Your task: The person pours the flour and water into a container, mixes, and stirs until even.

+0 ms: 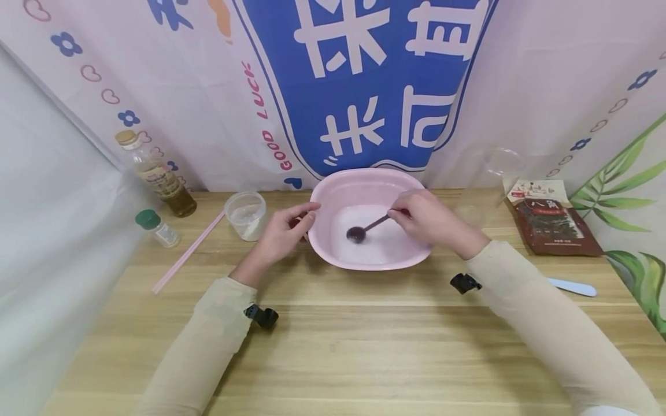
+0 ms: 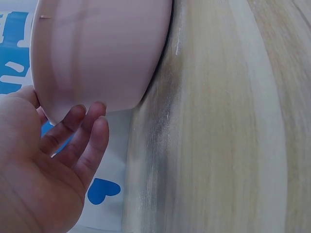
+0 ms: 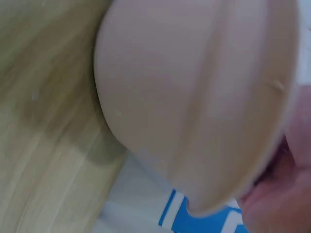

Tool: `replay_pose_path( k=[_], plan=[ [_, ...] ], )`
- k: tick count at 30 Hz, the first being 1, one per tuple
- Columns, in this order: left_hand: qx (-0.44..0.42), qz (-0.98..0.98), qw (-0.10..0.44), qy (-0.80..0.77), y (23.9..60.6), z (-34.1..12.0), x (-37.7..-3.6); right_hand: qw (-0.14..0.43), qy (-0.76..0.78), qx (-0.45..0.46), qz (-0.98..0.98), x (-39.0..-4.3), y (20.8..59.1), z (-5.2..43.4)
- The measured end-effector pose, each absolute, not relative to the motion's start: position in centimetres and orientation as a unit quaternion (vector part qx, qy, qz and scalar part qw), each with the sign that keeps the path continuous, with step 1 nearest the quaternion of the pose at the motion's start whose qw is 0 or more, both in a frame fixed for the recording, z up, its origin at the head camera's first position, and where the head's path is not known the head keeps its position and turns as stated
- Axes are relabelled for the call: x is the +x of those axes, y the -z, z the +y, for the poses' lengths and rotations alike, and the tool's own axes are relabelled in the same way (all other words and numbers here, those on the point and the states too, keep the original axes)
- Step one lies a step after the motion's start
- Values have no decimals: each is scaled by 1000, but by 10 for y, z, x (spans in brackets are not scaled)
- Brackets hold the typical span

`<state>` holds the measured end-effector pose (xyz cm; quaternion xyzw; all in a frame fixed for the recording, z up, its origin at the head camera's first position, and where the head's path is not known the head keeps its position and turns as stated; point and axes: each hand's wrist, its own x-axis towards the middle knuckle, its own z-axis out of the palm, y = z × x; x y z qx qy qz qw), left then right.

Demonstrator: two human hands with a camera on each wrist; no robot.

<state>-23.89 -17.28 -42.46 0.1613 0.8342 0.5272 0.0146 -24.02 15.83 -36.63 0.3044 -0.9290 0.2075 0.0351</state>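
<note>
A pink basin (image 1: 370, 267) stands on the wooden table with white, powdery or cloudy contents in its bottom. My left hand (image 1: 287, 228) holds the basin's left rim; in the left wrist view its curled fingers (image 2: 90, 141) lie by the outer wall. My right hand (image 1: 424, 216) reaches over the right rim and pinches the handle of a dark brown spoon (image 1: 356, 234). The spoon's bowl is down at the white contents. In the right wrist view, the basin wall (image 3: 184, 92) hides the spoon, and only part of the hand (image 3: 277, 194) shows.
Left of the basin are a lidless clear tub (image 1: 245, 215) of white stuff, pink chopsticks (image 1: 188, 252), a green-capped shaker (image 1: 158, 228) and a corked oil bottle (image 1: 165, 184). On the right stand a clear container (image 1: 481, 185), a brown spice packet (image 1: 559, 226) and a pale blue handle (image 1: 573, 287).
</note>
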Motion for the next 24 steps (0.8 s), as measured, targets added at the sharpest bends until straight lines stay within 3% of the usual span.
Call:
replay_pose_path(
  k=[11, 18, 24],
  plan=[
    [156, 836, 15, -525, 425, -171, -238, 57, -180, 227, -955, -247, 364, 166],
    [152, 837, 21, -525, 425, -174, -238, 62, -153, 296, -941, -238, 353, 188],
    [160, 834, 18, -528, 426, -173, -238, 45, -215, 350, -911, -237, 361, 173]
  ],
)
